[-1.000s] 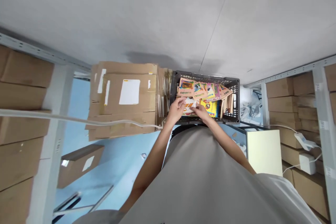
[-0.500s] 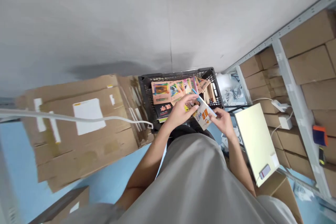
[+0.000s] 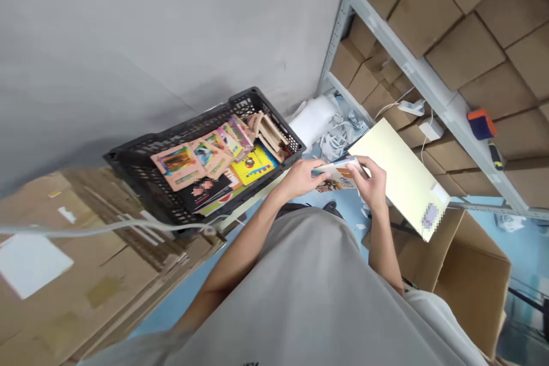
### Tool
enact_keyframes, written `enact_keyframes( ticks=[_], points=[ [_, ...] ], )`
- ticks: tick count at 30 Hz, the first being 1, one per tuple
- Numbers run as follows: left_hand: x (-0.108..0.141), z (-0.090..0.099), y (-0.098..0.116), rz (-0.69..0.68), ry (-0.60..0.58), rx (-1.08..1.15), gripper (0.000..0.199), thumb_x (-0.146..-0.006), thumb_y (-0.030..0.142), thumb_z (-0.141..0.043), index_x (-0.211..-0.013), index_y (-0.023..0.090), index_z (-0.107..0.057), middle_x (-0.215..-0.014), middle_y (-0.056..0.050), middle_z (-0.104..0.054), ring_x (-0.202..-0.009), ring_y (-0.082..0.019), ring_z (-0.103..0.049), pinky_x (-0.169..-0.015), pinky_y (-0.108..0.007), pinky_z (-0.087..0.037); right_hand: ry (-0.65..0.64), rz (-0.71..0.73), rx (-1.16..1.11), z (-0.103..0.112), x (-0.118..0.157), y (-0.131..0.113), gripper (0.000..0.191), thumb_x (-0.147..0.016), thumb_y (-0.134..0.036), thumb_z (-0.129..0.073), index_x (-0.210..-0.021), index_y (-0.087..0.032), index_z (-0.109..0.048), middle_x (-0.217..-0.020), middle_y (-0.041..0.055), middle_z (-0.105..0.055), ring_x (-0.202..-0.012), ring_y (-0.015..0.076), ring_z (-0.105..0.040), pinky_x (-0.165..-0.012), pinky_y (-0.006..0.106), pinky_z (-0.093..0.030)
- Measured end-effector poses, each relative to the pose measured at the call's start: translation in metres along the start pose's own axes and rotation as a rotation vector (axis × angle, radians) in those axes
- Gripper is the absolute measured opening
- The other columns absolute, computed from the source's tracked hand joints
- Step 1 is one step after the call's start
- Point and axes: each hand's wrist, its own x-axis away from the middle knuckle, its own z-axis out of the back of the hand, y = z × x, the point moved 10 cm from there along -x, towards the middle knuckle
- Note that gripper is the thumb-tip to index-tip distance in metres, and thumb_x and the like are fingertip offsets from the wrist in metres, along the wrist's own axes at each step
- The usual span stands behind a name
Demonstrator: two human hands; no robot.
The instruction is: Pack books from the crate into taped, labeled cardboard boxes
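Observation:
Between my hands is a small stack of booklets, tilted so its edge and part of the printed cover show. My left hand pinches its left end, and my right hand grips its right end with the thumb on the near side. To the left stands a black plastic crate holding tan picture-covered packs, a yellow book and a black book. The crate is apart from my hands.
Stacked flattened cardboard lies at the left, a white cable crossing it. At the right are a pale yellow board, an open cardboard box and a metal shelf of cartons. White wrapping lies behind.
My view has turned to the right, so the crate appears further left. The booklets are now held more edge-on, away from the crate, with both hands still on them.

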Motion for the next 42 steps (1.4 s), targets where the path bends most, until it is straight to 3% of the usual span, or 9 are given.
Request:
enact_keyframes(
  ticks=[2, 5, 7, 10, 15, 21, 25, 30, 42],
  points=[
    [-0.014, -0.029, -0.003, 0.046, 0.044, 0.052, 0.039, -0.089, 0.059, -0.081, -0.093, 0.02, -0.081, -0.09, -0.003, -0.082, -0.09, -0.027, -0.075, -0.085, -0.034, -0.059, 0.133, -0.024, 0.008, 0.039, 0.006, 0.033, 0.039, -0.108, -0.062, -0.071, -0.121, -0.025, -0.081, -0.127, 0.0116, -0.086, -0.124, 0.0301, -0.08, -0.11, 0.047, -0.065],
    [-0.04, -0.074, -0.007, 0.122, 0.152, 0.243, 0.056, -0.077, 0.07, -0.092, -0.095, 0.018, -0.082, -0.096, -0.006, -0.085, -0.098, -0.03, -0.079, -0.09, -0.037, -0.063, 0.284, -0.138, -0.046, 0.091, 0.028, 0.1, 0.056, -0.104, -0.066, -0.074, -0.143, -0.025, -0.072, -0.15, 0.0166, -0.076, -0.142, 0.0323, -0.072, -0.119, 0.054, -0.062],
    [-0.059, -0.11, -0.009, 0.188, 0.193, 0.443, 0.067, -0.07, 0.072, -0.098, -0.105, 0.017, -0.083, -0.106, -0.01, -0.088, -0.106, -0.033, -0.081, -0.098, -0.043, -0.065, 0.306, -0.259, -0.141, 0.114, 0.049, 0.15, 0.071, -0.102, -0.069, -0.076, -0.155, -0.024, -0.063, -0.157, 0.0203, -0.072, -0.142, 0.0329, -0.072, -0.117, 0.055, -0.063],
    [-0.086, -0.169, -0.003, 0.294, 0.175, 0.641, 0.077, -0.064, 0.07, -0.105, -0.114, 0.017, -0.084, -0.112, -0.014, -0.089, -0.112, -0.037, -0.083, -0.103, -0.05, -0.068, 0.271, -0.408, -0.354, 0.13, 0.083, 0.208, 0.084, -0.096, -0.073, -0.081, -0.158, -0.022, -0.06, -0.15, 0.0223, -0.076, -0.13, 0.0324, -0.079, -0.111, 0.054, -0.067],
    [-0.116, -0.251, 0.014, 0.419, 0.06, 0.68, 0.075, -0.063, 0.06, -0.109, -0.118, 0.015, -0.085, -0.11, -0.015, -0.089, -0.114, -0.04, -0.085, -0.103, -0.052, -0.071, 0.348, -0.551, -0.574, 0.16, 0.124, 0.26, 0.062, -0.091, -0.071, -0.087, -0.131, -0.024, -0.08, -0.123, 0.0133, -0.087, -0.114, 0.0287, -0.083, -0.107, 0.047, -0.068],
    [-0.146, -0.313, 0.013, 0.505, -0.059, 0.664, 0.067, -0.063, 0.057, -0.11, -0.11, 0.016, -0.085, -0.105, -0.012, -0.09, -0.107, -0.037, -0.087, -0.094, -0.044, -0.073, 0.518, -0.672, -0.556, 0.198, 0.145, 0.298, 0.045, -0.092, -0.065, -0.087, -0.114, -0.025, -0.086, -0.11, 0.0092, -0.089, -0.105, 0.0278, -0.082, -0.101, 0.045, -0.067],
    [-0.174, -0.339, 0.01, 0.548, -0.17, 0.671, 0.064, -0.061, 0.055, -0.109, -0.108, 0.017, -0.086, -0.106, -0.011, -0.09, -0.102, -0.034, -0.087, -0.089, -0.04, -0.073, 0.616, -0.728, -0.519, 0.216, 0.148, 0.313, 0.044, -0.091, -0.063, -0.087, -0.113, -0.025, -0.086, -0.109, 0.0087, -0.089, -0.103, 0.027, -0.081, -0.099, 0.045, -0.067],
    [-0.212, -0.353, 0.01, 0.552, -0.263, 0.677, 0.066, -0.063, 0.057, -0.107, -0.109, 0.015, -0.087, -0.109, -0.013, -0.09, -0.101, -0.034, -0.087, -0.087, -0.041, -0.072, 0.69, -0.762, -0.492, 0.23, 0.134, 0.322, 0.044, -0.089, -0.061, -0.089, -0.113, -0.024, -0.085, -0.105, 0.0084, -0.088, -0.1, 0.026, -0.08, -0.096, 0.044, -0.067],
    [-0.283, -0.336, 0.016, 0.51, -0.403, 0.676, 0.068, -0.068, 0.057, -0.105, -0.12, 0.016, -0.087, -0.115, -0.014, -0.089, -0.113, -0.038, -0.085, -0.098, -0.048, -0.071, 0.735, -0.786, -0.363, 0.229, 0.067, 0.329, 0.044, -0.093, -0.062, -0.082, -0.115, -0.023, -0.08, -0.11, 0.0108, -0.084, -0.104, 0.0272, -0.079, -0.1, 0.048, -0.067]
  ],
)
